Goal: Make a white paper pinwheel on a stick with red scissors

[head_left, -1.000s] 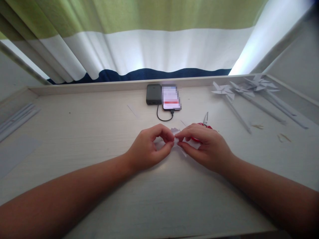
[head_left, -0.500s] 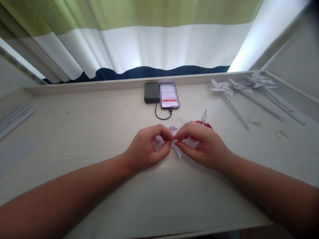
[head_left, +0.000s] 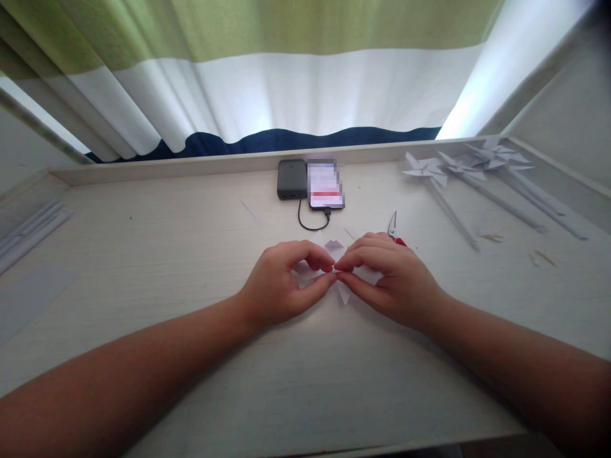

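A white paper pinwheel [head_left: 344, 294] lies at the middle of the white table, mostly hidden under my hands; some of its folded points show between and below the fingers. Thumb and fingers of my left hand [head_left: 296, 280] are pinched at its centre. From the other side my right hand [head_left: 382, 277] pinches at the same spot, its fingertips meeting those of the left. Whether something small sits between the fingertips I cannot make out. Just beyond my right hand lie red-handled scissors [head_left: 393, 229], partly covered by it.
A dark power bank [head_left: 291, 179] is cabled to a phone [head_left: 325, 184] at the back. Several paper pinwheels on sticks [head_left: 426, 170] lie at the right, near small wooden bits [head_left: 544, 257]. Rolled paper sticks [head_left: 35, 235] and a paper sheet [head_left: 35, 299] are at the left.
My fingertips have shifted slightly at the pinwheel's centre, the left thumb now touching the right one. My right hand covers a little more of the scissors.
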A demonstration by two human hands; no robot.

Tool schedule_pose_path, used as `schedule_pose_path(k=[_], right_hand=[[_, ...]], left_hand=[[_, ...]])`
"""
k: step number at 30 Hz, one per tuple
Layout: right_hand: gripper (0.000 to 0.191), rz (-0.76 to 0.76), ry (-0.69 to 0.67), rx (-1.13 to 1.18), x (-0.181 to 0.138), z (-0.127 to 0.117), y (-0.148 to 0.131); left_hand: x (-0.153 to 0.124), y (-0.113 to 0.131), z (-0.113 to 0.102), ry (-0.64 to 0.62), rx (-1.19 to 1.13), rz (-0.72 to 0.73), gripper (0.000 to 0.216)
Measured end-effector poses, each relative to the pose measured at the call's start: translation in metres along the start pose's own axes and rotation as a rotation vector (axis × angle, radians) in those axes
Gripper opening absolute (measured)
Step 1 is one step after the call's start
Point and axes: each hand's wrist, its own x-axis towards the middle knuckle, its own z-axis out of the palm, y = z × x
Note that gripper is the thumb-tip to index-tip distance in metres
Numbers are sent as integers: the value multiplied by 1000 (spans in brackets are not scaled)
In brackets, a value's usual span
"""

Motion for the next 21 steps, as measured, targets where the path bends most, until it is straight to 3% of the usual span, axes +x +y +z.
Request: schedule_pose_path(k=[21], right_hand=[[9,47,37,-43,0,0,2]], left_hand=[[2,-1,-1,8,64,3,9]])
